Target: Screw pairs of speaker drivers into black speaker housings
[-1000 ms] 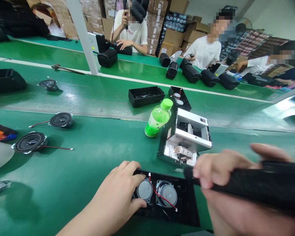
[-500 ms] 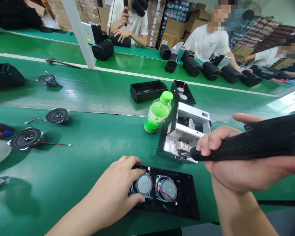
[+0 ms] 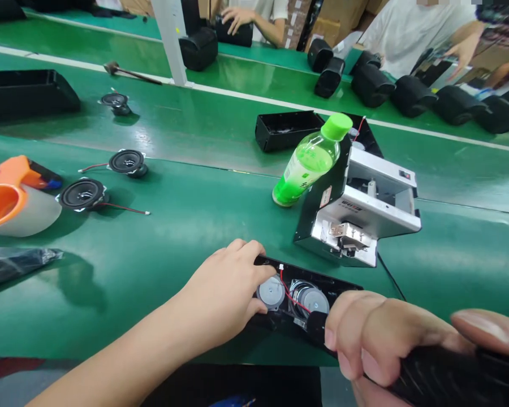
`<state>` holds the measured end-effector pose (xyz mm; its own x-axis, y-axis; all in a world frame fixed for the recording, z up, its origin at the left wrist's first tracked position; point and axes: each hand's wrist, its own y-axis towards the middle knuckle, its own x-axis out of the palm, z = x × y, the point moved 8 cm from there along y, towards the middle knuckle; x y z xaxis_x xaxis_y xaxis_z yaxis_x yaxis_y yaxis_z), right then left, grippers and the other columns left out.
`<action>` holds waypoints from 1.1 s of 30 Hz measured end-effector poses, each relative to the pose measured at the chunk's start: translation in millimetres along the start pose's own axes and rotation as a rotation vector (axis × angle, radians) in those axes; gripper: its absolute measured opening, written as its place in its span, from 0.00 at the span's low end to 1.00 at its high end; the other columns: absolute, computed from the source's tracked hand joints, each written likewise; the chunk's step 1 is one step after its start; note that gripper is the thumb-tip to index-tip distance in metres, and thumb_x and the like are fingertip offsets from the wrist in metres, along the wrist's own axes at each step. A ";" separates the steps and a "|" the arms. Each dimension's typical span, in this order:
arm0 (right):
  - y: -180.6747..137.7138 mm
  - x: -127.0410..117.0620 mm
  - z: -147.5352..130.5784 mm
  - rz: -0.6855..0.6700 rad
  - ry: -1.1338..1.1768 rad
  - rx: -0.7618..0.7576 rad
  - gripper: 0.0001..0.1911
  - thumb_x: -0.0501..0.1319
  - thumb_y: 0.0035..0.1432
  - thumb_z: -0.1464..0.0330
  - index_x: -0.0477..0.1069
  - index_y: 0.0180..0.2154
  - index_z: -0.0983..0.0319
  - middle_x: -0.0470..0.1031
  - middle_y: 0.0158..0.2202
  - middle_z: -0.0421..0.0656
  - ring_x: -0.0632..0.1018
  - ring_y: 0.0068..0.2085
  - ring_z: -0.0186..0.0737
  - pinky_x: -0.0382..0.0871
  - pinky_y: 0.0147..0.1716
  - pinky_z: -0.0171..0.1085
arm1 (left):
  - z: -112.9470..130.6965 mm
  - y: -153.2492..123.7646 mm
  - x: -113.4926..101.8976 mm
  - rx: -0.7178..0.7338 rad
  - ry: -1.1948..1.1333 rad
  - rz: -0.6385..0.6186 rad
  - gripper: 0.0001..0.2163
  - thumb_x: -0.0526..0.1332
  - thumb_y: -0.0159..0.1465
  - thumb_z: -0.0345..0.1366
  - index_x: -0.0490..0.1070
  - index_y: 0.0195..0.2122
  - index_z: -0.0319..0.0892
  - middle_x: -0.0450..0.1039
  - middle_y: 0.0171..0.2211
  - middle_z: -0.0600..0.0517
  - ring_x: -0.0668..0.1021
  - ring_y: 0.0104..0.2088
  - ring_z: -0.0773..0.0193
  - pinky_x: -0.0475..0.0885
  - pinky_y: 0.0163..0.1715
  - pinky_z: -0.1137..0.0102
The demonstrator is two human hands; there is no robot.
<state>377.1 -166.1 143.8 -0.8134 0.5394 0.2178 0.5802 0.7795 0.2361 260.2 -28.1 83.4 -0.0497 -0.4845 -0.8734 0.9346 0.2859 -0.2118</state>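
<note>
My left hand [image 3: 229, 288] is closed round the left end of a black speaker panel [image 3: 275, 328], its thumb and fingers by one round speaker driver [image 3: 272, 293]. A second driver [image 3: 314, 301] sits beside it, with a red wire [image 3: 290, 297] between them. My right hand [image 3: 385, 333] is wrapped round a black electric screwdriver [image 3: 441, 373]. The tool's black nose points down at the panel, just below the second driver; its tip is hidden. Behind the panel stands a silver and black screw feeder [image 3: 365, 209].
A green-capped bottle [image 3: 307, 161] stands against the feeder. Loose speakers [image 3: 82, 194] with wires lie to the left, near an orange-rimmed roll [image 3: 38, 212]. An open black speaker box [image 3: 286, 133] is farther back. Across the bench, co-workers sit behind a row of black speaker housings [image 3: 371, 85].
My right hand has brought the screwdriver from the feeder down to the panel. My left hand still holds the panel's left end. The view has tilted down and shifted left.
</note>
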 end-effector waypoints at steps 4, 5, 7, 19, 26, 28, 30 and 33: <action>8.7 13.2 3.8 -0.062 0.002 0.044 0.28 0.52 0.77 0.57 0.77 0.26 0.56 0.74 0.20 0.41 0.78 0.23 0.43 0.78 0.29 0.45 | 0.4 -1.0 -0.2 0.008 0.002 0.011 0.17 0.76 0.67 0.43 0.81 0.55 0.50 0.73 0.57 0.46 0.76 0.55 0.45 0.79 0.55 0.47; 10.0 13.1 5.2 -0.057 -0.008 0.055 0.25 0.55 0.76 0.58 0.77 0.26 0.55 0.74 0.20 0.40 0.78 0.24 0.43 0.78 0.29 0.44 | 0.1 -1.0 0.0 0.012 0.002 0.015 0.16 0.76 0.67 0.43 0.82 0.55 0.49 0.73 0.56 0.46 0.76 0.54 0.45 0.79 0.55 0.48; 11.9 11.9 5.4 -0.038 -0.013 0.042 0.18 0.61 0.73 0.59 0.78 0.29 0.53 0.74 0.20 0.38 0.78 0.24 0.42 0.78 0.29 0.43 | -0.7 -0.8 0.9 0.022 0.003 0.023 0.16 0.76 0.67 0.43 0.82 0.54 0.49 0.73 0.56 0.46 0.76 0.53 0.45 0.79 0.54 0.48; 11.8 17.8 4.4 -0.017 -0.120 0.046 0.22 0.58 0.74 0.65 0.78 0.25 0.58 0.74 0.20 0.42 0.78 0.23 0.44 0.78 0.28 0.45 | -0.7 -1.9 0.2 0.043 -0.023 0.045 0.14 0.76 0.66 0.43 0.81 0.51 0.48 0.73 0.57 0.47 0.75 0.53 0.46 0.79 0.53 0.47; -5.5 33.5 1.2 -0.116 -0.092 -0.161 0.10 0.60 0.75 0.66 0.82 0.47 0.52 0.79 0.26 0.40 0.80 0.25 0.43 0.77 0.28 0.45 | 0.8 -5.2 0.7 0.046 -0.031 0.076 0.14 0.76 0.66 0.42 0.81 0.51 0.48 0.73 0.58 0.48 0.75 0.53 0.46 0.79 0.54 0.47; -9.5 34.5 -1.5 -0.043 -0.063 -0.279 0.11 0.62 0.74 0.64 0.82 0.53 0.51 0.78 0.26 0.38 0.78 0.23 0.40 0.76 0.26 0.44 | 0.5 -6.3 0.4 0.043 -0.032 0.086 0.13 0.76 0.66 0.42 0.82 0.50 0.48 0.74 0.58 0.48 0.75 0.54 0.46 0.79 0.54 0.47; -9.6 39.7 1.7 -0.070 -0.068 -0.284 0.14 0.66 0.72 0.54 0.83 0.52 0.52 0.79 0.26 0.38 0.77 0.23 0.41 0.76 0.25 0.44 | 0.5 -7.1 0.9 0.039 -0.032 0.085 0.14 0.76 0.66 0.41 0.82 0.51 0.48 0.74 0.58 0.48 0.76 0.54 0.46 0.79 0.54 0.48; -8.8 39.6 6.9 -0.087 -0.075 -0.247 0.15 0.65 0.72 0.51 0.84 0.51 0.51 0.79 0.26 0.38 0.78 0.24 0.42 0.77 0.26 0.45 | 0.4 -7.3 1.9 0.029 -0.032 0.077 0.15 0.76 0.66 0.41 0.82 0.53 0.49 0.74 0.58 0.48 0.76 0.54 0.46 0.79 0.54 0.48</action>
<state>339.4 -149.4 143.9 -0.8562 0.5030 0.1180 0.4931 0.7275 0.4770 253.5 -31.4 83.4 0.0336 -0.4883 -0.8720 0.9451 0.2992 -0.1311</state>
